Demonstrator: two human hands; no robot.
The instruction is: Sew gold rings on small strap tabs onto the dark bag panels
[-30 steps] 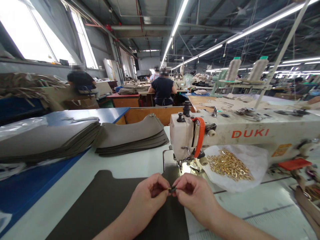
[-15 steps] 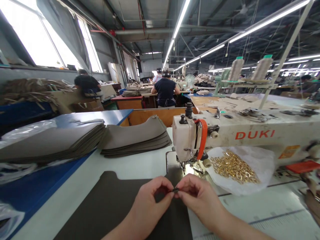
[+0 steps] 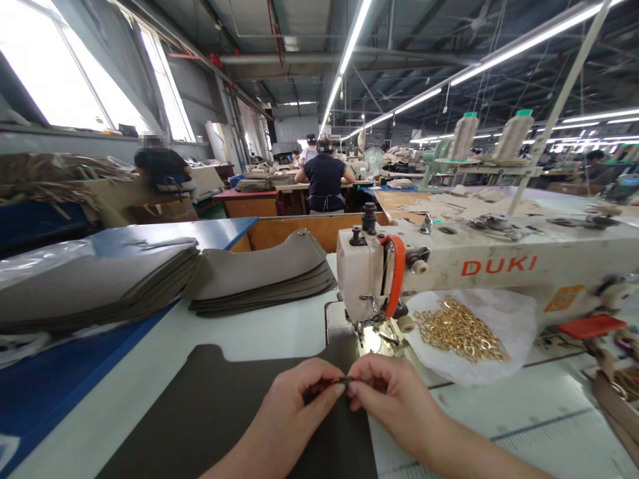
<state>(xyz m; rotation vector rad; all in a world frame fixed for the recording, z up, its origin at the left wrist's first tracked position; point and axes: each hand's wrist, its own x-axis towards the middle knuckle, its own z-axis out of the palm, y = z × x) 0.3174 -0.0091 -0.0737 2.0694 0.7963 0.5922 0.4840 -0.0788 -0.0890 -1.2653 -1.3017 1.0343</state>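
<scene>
Between my fingertips is a small dark strip (image 3: 343, 380), pinched from both sides just in front of the sewing machine (image 3: 492, 249). My left hand (image 3: 294, 407) grips one end with thumb and forefinger. The other end is in the pinch of my right hand (image 3: 399, 402). My fingers cover most of the strip, so its exact form is hard to make out. Beneath both hands lies a large flat dark grey-brown panel (image 3: 219, 412), its far edge reaching close to the lit needle area. Several gold metal rings (image 3: 456, 329) sit on a white plastic sheet (image 3: 519, 326) right of the needle.
Two stacks of cut panels, a nearer stack (image 3: 90, 286) and a second stack (image 3: 259, 269), lie to the left. A blue table (image 3: 94, 372) adjoins the pale work surface. Thread cones (image 3: 464, 136) stand behind the machine. A person (image 3: 324, 174) sits farther ahead.
The camera view has turned slightly right, so the scene appears shifted left. Both hands keep their pinch on the dark strip, with small finger movements.
</scene>
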